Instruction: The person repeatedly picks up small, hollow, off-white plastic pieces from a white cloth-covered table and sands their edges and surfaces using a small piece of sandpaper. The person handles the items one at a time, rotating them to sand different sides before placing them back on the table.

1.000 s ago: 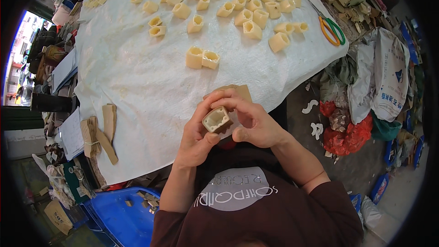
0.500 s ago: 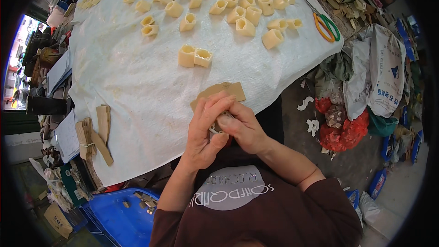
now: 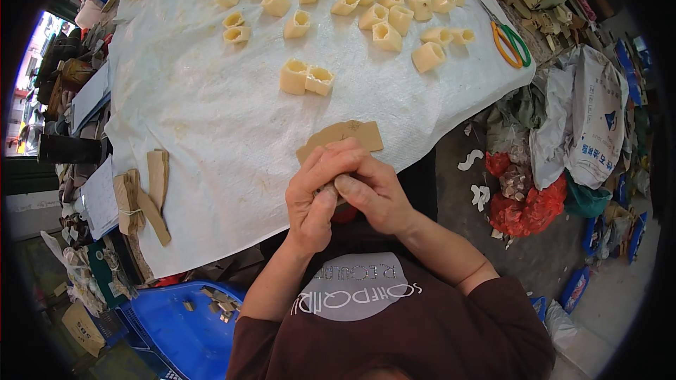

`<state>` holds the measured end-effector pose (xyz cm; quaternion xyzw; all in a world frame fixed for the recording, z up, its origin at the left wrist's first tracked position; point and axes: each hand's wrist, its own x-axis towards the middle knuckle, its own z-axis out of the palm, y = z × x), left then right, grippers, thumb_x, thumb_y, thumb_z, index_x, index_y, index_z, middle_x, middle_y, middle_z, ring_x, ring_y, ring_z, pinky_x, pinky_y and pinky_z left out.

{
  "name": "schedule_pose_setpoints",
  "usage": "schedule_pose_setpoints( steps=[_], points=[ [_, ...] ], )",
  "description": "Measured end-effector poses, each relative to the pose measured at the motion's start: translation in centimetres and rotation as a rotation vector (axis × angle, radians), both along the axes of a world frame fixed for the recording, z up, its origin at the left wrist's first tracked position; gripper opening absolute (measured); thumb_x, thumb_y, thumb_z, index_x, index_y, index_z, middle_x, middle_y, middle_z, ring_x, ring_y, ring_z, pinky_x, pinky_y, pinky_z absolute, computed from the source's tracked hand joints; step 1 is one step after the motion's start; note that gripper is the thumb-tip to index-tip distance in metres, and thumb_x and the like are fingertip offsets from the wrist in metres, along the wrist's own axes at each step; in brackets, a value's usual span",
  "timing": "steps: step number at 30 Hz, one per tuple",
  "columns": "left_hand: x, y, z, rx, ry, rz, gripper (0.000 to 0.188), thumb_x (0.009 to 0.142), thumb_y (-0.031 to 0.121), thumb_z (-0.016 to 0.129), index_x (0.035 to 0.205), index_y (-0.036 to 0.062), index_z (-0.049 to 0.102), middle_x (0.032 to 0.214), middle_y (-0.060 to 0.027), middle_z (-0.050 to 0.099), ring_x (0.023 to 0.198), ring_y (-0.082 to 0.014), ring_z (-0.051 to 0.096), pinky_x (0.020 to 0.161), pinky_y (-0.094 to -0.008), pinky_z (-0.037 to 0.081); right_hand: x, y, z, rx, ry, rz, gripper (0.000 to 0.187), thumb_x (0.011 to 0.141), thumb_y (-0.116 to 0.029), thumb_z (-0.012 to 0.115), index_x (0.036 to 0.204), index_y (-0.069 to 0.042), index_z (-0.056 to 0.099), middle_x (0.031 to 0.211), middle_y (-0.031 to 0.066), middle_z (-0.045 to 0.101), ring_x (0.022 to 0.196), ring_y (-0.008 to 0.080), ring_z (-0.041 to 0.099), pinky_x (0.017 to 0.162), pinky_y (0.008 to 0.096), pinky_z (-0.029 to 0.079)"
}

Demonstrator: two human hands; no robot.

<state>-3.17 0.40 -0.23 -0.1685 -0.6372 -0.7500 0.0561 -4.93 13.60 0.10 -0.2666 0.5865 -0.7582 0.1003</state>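
Observation:
My left hand [image 3: 315,197] and my right hand [image 3: 377,193] are clasped together close to my body, at the near edge of the covered table. Their fingers wrap round something small that is almost wholly hidden; I cannot make out what it is. Just beyond the fingers a flat tan piece with a curved edge [image 3: 352,134] lies on the white sheet [image 3: 218,112]. Farther off stand two pale yellow hollow blocks touching each other, the left one [image 3: 293,76] a little taller than the right one [image 3: 320,81].
Many more hollow yellow blocks [image 3: 386,36] cover the table's far side. Scissors with orange and green handles [image 3: 512,46] lie at right. A tied bundle of tan strips [image 3: 128,200] rests at left. Below is a blue tub [image 3: 176,331]; red bags [image 3: 524,207] sit on the floor.
My left fingers have curled in and my hands have closed tighter, hiding the small pale grey thing that showed between them. The whole view has shifted slightly.

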Motion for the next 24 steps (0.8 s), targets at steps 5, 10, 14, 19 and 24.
schedule_pose_setpoints(
  steps=[5, 10, 14, 19, 24],
  points=[
    [0.3, -0.3, 0.3, 0.072, -0.190, -0.014, 0.063, 0.078, 0.028, 0.043, 0.133, -0.0004, 0.029, 0.110, -0.0133, 0.049, 0.098, -0.0219, 0.050, 0.088, -0.0310, 0.038, -0.5, 0.9, -0.6, -0.008, -0.011, 0.105, 0.037, 0.075, -0.019, 0.065, 0.108, -0.006, 0.055, 0.116, 0.0105, 0.044, 0.109, 0.0225, 0.044, 0.090, 0.0343, 0.037],
    [0.0, -1.0, 0.6, 0.246, -0.332, -0.087, 0.092, 0.078, 0.068, 0.041, 0.136, -0.0014, 0.022, 0.117, -0.0157, 0.046, 0.108, -0.0225, 0.046, 0.092, -0.0345, 0.037, -0.5, 0.5, -0.3, 0.257, 0.370, -0.176, 0.051, 0.061, -0.010, 0.075, 0.108, -0.012, 0.056, 0.123, 0.0103, 0.040, 0.114, 0.0281, 0.036, 0.093, 0.0380, 0.032],
    [0.4, -1.0, 0.5, 0.285, -0.370, -0.146, 0.084, 0.081, 0.062, 0.041, 0.133, -0.0035, 0.028, 0.111, -0.0153, 0.048, 0.099, -0.0197, 0.050, 0.085, -0.0321, 0.041, 0.2, 0.1, 0.5, 0.324, 0.360, -0.254, 0.046, 0.064, -0.002, 0.069, 0.106, -0.016, 0.058, 0.127, 0.0126, 0.035, 0.118, 0.0319, 0.029, 0.096, 0.0427, 0.027],
    [0.7, -1.2, 0.8, 0.426, -0.443, -0.166, 0.057, 0.083, 0.035, 0.048, 0.123, -0.0052, 0.041, 0.101, -0.0123, 0.052, 0.090, -0.0152, 0.053, 0.078, -0.0283, 0.045, 0.7, -0.5, 0.1, 0.417, 0.385, -0.320, 0.044, 0.065, 0.001, 0.064, 0.104, -0.016, 0.060, 0.129, 0.0148, 0.033, 0.121, 0.0337, 0.027, 0.098, 0.0446, 0.022],
    [1.0, -0.9, 1.1, 0.425, -0.514, -0.115, 0.031, 0.078, 0.015, 0.049, 0.103, -0.0041, 0.050, 0.094, -0.0092, 0.053, 0.087, -0.0128, 0.053, 0.077, -0.0276, 0.045, 0.5, -0.7, 0.1, 0.397, 0.404, -0.263, 0.042, 0.065, -0.003, 0.065, 0.106, -0.013, 0.059, 0.131, 0.0170, 0.034, 0.120, 0.0343, 0.030, 0.099, 0.0443, 0.020]
  ],
)
